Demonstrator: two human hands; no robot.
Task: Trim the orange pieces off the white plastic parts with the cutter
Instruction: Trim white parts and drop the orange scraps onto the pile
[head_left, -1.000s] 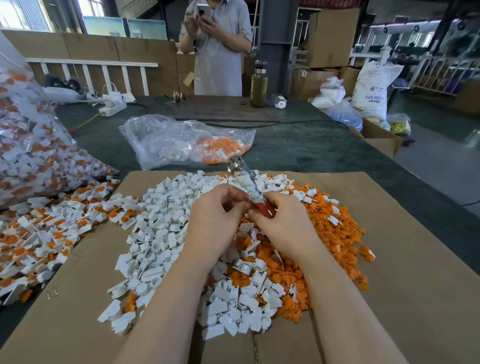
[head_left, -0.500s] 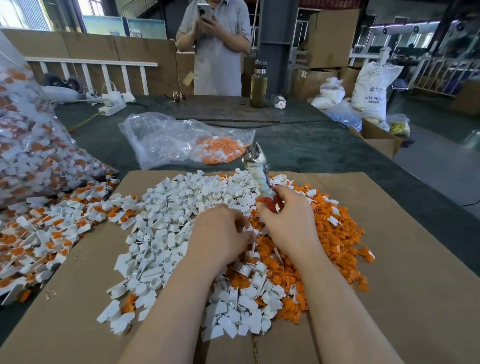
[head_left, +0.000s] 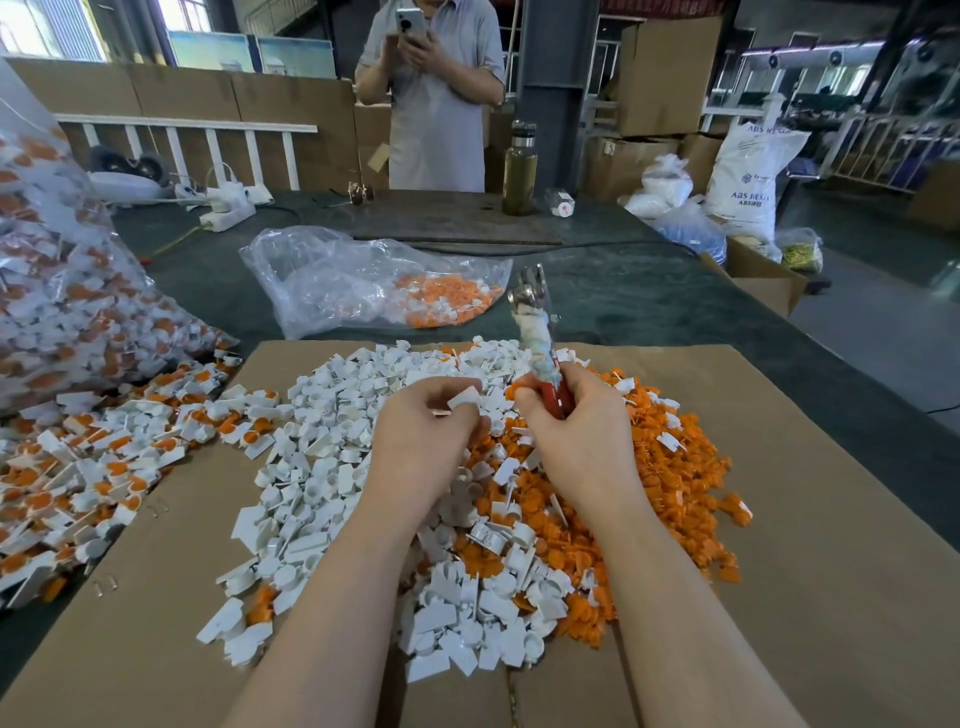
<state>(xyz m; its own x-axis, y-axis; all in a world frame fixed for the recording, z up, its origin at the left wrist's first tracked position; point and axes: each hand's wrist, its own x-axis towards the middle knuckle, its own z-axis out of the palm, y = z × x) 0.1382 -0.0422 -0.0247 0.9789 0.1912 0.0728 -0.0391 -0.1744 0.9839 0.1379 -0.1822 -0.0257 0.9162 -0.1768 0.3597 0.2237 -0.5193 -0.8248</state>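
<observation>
Fingers of the left hand (head_left: 426, 431) pinch a small white part (head_left: 464, 399). Just beside it, the right hand (head_left: 574, 415) grips the cutter (head_left: 537, 338), blades pointing up and away. Below both lie mixed white and orange pieces (head_left: 519, 519) heaped on cardboard (head_left: 779, 571) covering the bench (head_left: 649, 306).

Two hands (head_left: 426, 431), one cutter (head_left: 537, 332), one bottle (head_left: 519, 169), one phone (head_left: 410, 23), two clear bags (head_left: 332, 280); plastic parts (head_left: 332, 467) too many to count.
</observation>
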